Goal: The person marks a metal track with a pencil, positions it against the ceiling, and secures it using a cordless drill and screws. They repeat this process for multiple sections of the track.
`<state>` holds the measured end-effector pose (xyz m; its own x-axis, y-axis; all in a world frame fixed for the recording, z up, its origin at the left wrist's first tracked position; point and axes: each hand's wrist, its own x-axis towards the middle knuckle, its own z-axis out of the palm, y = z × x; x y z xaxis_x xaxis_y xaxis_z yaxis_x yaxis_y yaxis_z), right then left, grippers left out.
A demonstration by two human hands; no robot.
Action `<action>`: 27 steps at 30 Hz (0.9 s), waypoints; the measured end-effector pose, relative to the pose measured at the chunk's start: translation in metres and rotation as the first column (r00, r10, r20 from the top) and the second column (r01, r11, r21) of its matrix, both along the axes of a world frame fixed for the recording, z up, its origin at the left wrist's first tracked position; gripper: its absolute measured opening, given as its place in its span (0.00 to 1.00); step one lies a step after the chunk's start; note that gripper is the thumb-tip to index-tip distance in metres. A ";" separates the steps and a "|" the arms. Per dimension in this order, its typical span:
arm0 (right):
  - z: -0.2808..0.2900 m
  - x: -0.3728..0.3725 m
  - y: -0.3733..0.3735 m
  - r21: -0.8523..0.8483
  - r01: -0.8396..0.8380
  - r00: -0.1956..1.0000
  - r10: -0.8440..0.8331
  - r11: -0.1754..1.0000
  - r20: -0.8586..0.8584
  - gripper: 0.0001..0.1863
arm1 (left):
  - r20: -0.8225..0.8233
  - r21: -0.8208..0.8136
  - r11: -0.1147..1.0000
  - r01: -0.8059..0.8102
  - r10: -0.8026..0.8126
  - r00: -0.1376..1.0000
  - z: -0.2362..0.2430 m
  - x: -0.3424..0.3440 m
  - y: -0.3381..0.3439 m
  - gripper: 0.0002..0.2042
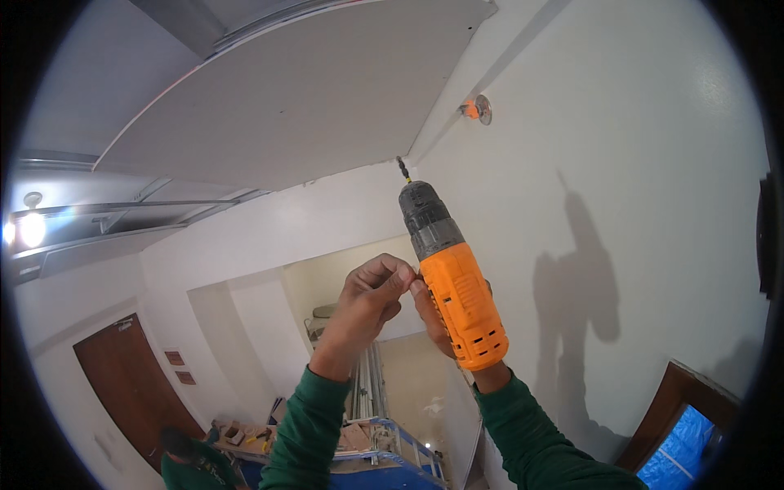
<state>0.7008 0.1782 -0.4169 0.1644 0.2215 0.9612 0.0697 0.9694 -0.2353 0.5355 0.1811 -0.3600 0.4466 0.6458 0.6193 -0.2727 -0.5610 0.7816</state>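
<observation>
At the far left, a lit lamp (pixel 33 229) is seen beside metal framing (pixel 155 206), above a brown door (pixel 135 384). The middle of the ceiling is covered by a pale board (pixel 294 98); at the right, a white wall (pixel 678 229) is marked by shadows. The left hand's (pixel 371 298) fingertips are pinched together near the right thumb; whether anything is held there cannot be told. The drill (pixel 461 302) is gripped upright by the right hand (pixel 433 318), its body raised before the palm, its bit (pixel 403 169) pointed upward.
</observation>
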 end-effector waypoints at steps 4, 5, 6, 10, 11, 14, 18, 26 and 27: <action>0.005 0.013 -0.004 0.072 0.041 0.991 -0.050 0.997 0.123 0.04 | -0.306 0.227 0.952 -0.204 0.268 0.914 0.015 -0.017 -0.022 0.06; 0.006 0.016 -0.003 0.053 -0.011 0.989 0.003 0.999 0.148 0.08 | -0.348 0.336 0.916 -0.218 0.336 0.875 0.021 -0.017 -0.025 0.06; 0.006 0.020 -0.002 0.030 -0.064 0.984 0.058 0.998 0.169 0.11 | -0.379 0.442 0.868 -0.225 0.408 0.830 0.027 -0.018 -0.029 0.06; 0.011 0.025 -0.002 -0.127 -0.293 0.927 0.314 0.948 0.205 0.25 | -0.429 0.723 0.678 -0.131 0.590 0.684 0.053 -0.020 -0.054 0.08; 0.012 0.025 -0.001 -0.102 -0.266 0.929 0.283 0.959 0.237 0.24 | -0.439 0.782 0.617 -0.089 0.646 0.625 0.060 -0.020 -0.060 0.08; 0.020 0.023 0.001 0.177 -0.028 0.963 -0.021 0.984 0.269 0.14 | -0.467 0.813 0.581 -0.029 0.682 0.562 0.068 -0.020 -0.068 0.09; 0.025 0.024 0.006 0.249 0.061 0.955 -0.129 0.967 0.267 0.14 | -0.457 0.824 0.566 -0.043 0.707 0.540 0.074 -0.017 -0.071 0.08; 0.034 0.021 0.000 -0.001 -0.180 0.983 0.179 0.984 0.033 0.06 | -0.357 0.648 0.673 -0.357 0.682 0.639 0.088 0.000 -0.047 0.09; 0.034 0.023 -0.002 -0.026 -0.208 0.978 0.208 0.978 0.005 0.06 | -0.306 0.503 0.776 -0.381 0.572 0.761 0.092 0.001 -0.040 0.09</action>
<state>0.7239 0.1758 -0.3827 0.1046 0.2742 0.9560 -0.1307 0.9567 -0.2601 0.5367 0.1413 -0.2684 0.4192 0.5913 0.6890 0.4166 -0.7995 0.4327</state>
